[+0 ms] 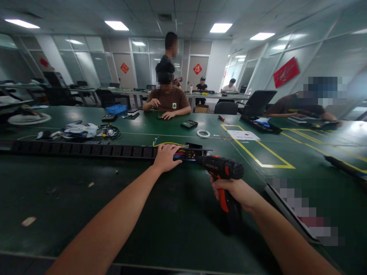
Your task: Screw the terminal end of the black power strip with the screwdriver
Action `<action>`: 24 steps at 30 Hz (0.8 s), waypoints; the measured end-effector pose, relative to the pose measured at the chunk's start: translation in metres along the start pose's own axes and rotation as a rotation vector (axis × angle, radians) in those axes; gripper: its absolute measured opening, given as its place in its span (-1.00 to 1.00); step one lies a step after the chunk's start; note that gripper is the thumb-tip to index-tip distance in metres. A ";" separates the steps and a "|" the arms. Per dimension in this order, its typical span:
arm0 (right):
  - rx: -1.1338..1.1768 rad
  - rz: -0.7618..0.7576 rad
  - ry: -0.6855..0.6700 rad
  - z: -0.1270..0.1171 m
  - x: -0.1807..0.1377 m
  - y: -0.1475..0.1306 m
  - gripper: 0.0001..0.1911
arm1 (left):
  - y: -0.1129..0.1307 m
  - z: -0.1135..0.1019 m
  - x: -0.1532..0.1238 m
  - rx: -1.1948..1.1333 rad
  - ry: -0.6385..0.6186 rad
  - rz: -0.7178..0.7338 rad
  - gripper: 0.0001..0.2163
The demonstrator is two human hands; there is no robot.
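Observation:
A long black power strip (114, 151) with a row of sockets lies across the green table. My left hand (166, 159) is closed over it near its right end, beside an open section where colored wires (179, 156) show. My right hand (231, 188) grips a black and orange cordless drill (222, 167) by its handle. The drill points left, its front end close to the strip's open end; whether the tip touches anything there I cannot make out. A yellow wire (169, 144) curves up behind my left fingers.
Behind the strip lie tangled cables (109, 131), a tape roll (203, 133), a screwdriver (223, 119) and a paper sheet (243, 135). A black tray (260, 124) stands farther right. Across the table sits a co-worker (169, 97) with a small green board. A flat blurred-out item (301, 214) lies by my right forearm.

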State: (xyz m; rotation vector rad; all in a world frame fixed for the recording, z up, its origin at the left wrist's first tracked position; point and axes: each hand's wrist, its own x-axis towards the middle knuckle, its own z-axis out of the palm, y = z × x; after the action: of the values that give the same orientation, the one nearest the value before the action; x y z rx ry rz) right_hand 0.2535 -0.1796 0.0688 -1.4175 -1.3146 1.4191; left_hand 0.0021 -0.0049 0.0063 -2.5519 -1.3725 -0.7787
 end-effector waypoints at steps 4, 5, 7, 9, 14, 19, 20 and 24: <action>0.018 0.015 0.019 0.001 -0.001 0.000 -0.78 | 0.000 0.000 0.000 -0.008 0.003 -0.004 -0.42; 0.018 0.014 0.024 0.002 -0.001 0.000 -0.77 | 0.000 0.000 0.000 -0.008 0.003 -0.004 -0.43; 0.013 0.010 0.025 0.002 0.000 0.000 -0.77 | 0.000 0.000 0.000 -0.004 0.001 -0.003 -0.43; 0.012 0.010 0.023 0.001 0.001 0.001 -0.76 | 0.000 0.000 0.000 -0.004 0.002 0.000 -0.43; 0.022 0.013 0.012 0.001 0.001 0.001 -0.77 | 0.000 0.000 0.000 -0.006 0.006 0.005 -0.42; 0.017 0.019 0.020 0.003 -0.001 -0.002 -0.78 | 0.001 -0.001 0.000 -0.007 0.001 -0.003 -0.42; 0.017 0.017 0.020 0.003 -0.002 -0.003 -0.79 | 0.000 -0.001 0.000 -0.010 -0.002 -0.005 -0.42; 0.022 0.015 0.021 0.003 -0.002 -0.003 -0.80 | -0.001 0.000 0.000 -0.020 -0.005 -0.002 -0.42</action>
State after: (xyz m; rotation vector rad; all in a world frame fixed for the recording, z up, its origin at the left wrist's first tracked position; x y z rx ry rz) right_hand 0.2503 -0.1810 0.0716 -1.4262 -1.2742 1.4209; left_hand 0.0017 -0.0045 0.0066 -2.5692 -1.3764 -0.7908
